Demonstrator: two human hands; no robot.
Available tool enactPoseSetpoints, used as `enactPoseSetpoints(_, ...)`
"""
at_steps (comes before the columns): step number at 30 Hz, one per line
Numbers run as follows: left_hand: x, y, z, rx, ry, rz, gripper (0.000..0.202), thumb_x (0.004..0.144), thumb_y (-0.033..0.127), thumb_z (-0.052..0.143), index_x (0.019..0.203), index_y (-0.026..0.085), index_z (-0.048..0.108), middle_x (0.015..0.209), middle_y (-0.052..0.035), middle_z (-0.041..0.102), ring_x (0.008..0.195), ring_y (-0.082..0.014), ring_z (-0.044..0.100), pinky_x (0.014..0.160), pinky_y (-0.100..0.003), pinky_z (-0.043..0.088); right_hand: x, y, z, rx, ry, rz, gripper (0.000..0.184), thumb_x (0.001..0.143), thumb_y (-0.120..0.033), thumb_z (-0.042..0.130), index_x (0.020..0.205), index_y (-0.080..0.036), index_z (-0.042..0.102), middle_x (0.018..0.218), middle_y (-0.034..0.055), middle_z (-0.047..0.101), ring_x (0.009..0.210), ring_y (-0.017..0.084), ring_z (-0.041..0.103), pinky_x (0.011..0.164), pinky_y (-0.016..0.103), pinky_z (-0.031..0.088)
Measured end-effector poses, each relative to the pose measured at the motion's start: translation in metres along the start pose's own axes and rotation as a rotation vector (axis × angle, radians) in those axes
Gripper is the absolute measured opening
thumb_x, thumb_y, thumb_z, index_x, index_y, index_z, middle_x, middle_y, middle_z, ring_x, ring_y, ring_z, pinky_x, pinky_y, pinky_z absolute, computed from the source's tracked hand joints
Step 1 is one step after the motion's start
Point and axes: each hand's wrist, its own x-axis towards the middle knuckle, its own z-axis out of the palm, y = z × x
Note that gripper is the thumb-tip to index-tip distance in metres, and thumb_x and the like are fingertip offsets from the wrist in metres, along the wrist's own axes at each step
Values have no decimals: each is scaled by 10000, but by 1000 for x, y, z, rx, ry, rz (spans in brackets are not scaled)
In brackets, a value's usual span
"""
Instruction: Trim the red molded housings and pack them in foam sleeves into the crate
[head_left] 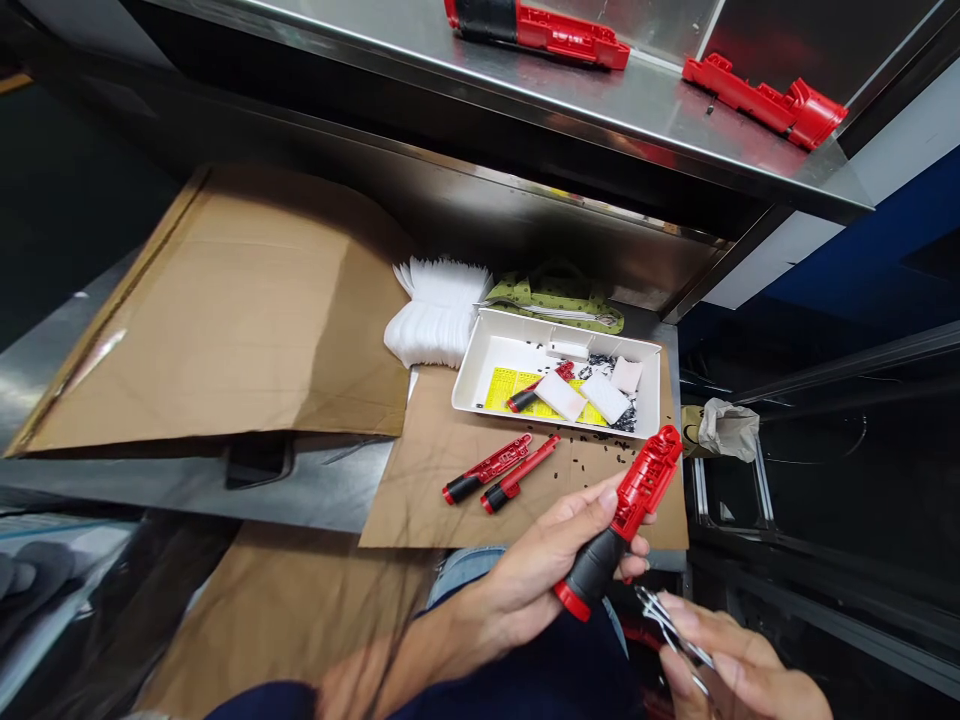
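Observation:
My left hand [551, 560] is wrapped round a red and black plastic housing half [645, 480], its ribbed inside facing up and its black grip end toward me. Just below and to the right, my right hand [742, 655] pinches a pair of shiny metal tweezers [666, 622], tips pointing toward the housing but apart from it. Two similar red and black housing pieces lie side by side on the cardboard sheet: a wider one [491, 468] and a slimmer one [520, 476].
Beyond my hands stands a white tray [472, 365] with small black parts, white pads, a yellow sheet and a red piece. A stack of white sheets [439, 312], a green patterned pouch [555, 300] and a large cardboard box [225, 310] are nearby. Red housings [574, 38] rest on the metal shelf [420, 60].

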Motion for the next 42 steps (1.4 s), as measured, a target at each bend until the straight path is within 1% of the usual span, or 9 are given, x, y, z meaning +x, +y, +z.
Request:
enactPoseSetpoints(3, 0, 1, 2, -12, 1, -8, 385, 742, 406, 831, 992, 128, 738, 911, -63, 693, 682, -99, 653, 658, -184, 553, 1, 1, 3, 41, 40, -11, 167, 855, -182, 724, 958, -207, 595, 771, 40, 763, 670, 210, 760, 532, 260, 633)
enactPoseSetpoints(5, 0, 1, 3, -4, -1, -5, 396, 716, 424, 846, 964, 135, 737, 899, -56, 693, 658, -98, 650, 620, -173, 536, 0, 3, 7, 23, 29, -28, 181, 833, -149, 735, 950, -190, 604, 795, 53, 767, 687, 210, 761, 552, 265, 640)
enactPoseSetpoints(11, -1, 2, 5, 26, -13, -14, 559, 702, 464, 848, 1150, 160, 711, 754, -20, 667, 628, -100, 642, 605, -165, 505, -4, 5, 14, 12, 22, -43, 165, 825, -139, 737, 910, -180, 602, 814, 69, 773, 721, 220, 767, 595, 287, 647)
enactPoseSetpoints(15, -3, 2, 5, 67, 4, -23, 564, 792, 466, 777, 1248, 154, 667, 782, -35, 686, 632, -85, 636, 616, -148, 501, -5, 4, 15, 2, 17, -45, 163, 831, -143, 734, 908, -186, 597, 824, 65, 773, 709, 214, 766, 598, 289, 648)
enactPoseSetpoints(19, -4, 2, 4, 82, 32, -36, 645, 783, 470, 785, 1320, 156, 614, 785, -46, 692, 639, -93, 648, 603, -145, 503, -6, 0, 17, 37, 27, 21, 180, 818, -104, 748, 894, -182, 604, 846, 55, 775, 753, 198, 766, 681, 288, 647)
enactPoseSetpoints(25, -2, 2, 5, 107, 30, -24, 838, 629, 564, 860, 1327, 173, 609, 754, -40, 683, 621, -93, 632, 556, -139, 495, -7, -3, 15, -2, 19, 37, 185, 822, -131, 760, 909, -185, 606, 859, 53, 774, 774, 198, 765, 695, 297, 642)
enactPoseSetpoints(33, -2, 2, 5, 127, 46, -22, 868, 612, 581, 862, 1323, 152, 609, 744, -37, 675, 618, -84, 626, 558, -133, 496, -10, -1, 16, -1, 34, 53, 171, 838, -137, 741, 921, -197, 605, 887, 51, 770, 786, 191, 761, 686, 286, 636)
enactPoseSetpoints(39, -1, 2, 6, 145, 59, -32, 902, 599, 590, 865, 1349, 170, 592, 765, -33, 683, 632, -85, 633, 570, -138, 502, -10, 2, 15, -12, 15, 23, 198, 825, -122, 745, 933, -199, 598, 888, 57, 770, 786, 199, 763, 619, 267, 628)
enactPoseSetpoints(42, -1, 2, 6, 142, 58, -34, 905, 599, 586, 868, 1357, 178, 589, 752, -25, 682, 632, -84, 632, 572, -137, 498, -9, 1, 15, -8, 22, 32, 182, 830, -127, 740, 933, -193, 605, 879, 52, 771, 771, 192, 761, 656, 278, 634)
